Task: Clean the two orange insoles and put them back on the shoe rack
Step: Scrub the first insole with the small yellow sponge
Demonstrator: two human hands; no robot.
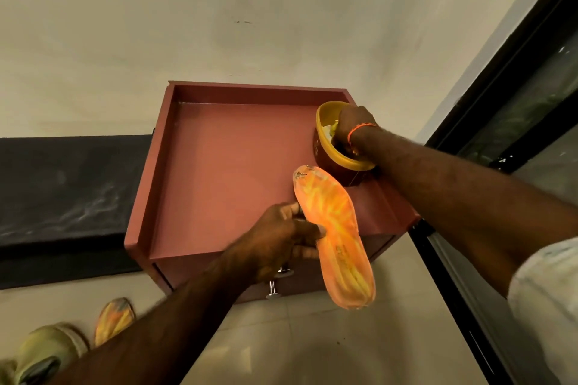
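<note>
Head view: the left hand (281, 234) grips one orange insole (336, 237) at its middle, fingers curled closed around its edge, above the shoe rack (219, 172); the right hand (353, 123) reaches into a yellow bowl (325, 122) on the rack's right side, finger state indeterminate; the second insole (114, 320) lies on the floor (281, 337) beside a shoe (47, 350).

Warm, dim indoor light tinted everything yellowish. The wide lens bent the window frame (513, 50) at the right edge, and the shoes (47, 350) at bottom left were blurred.
</note>
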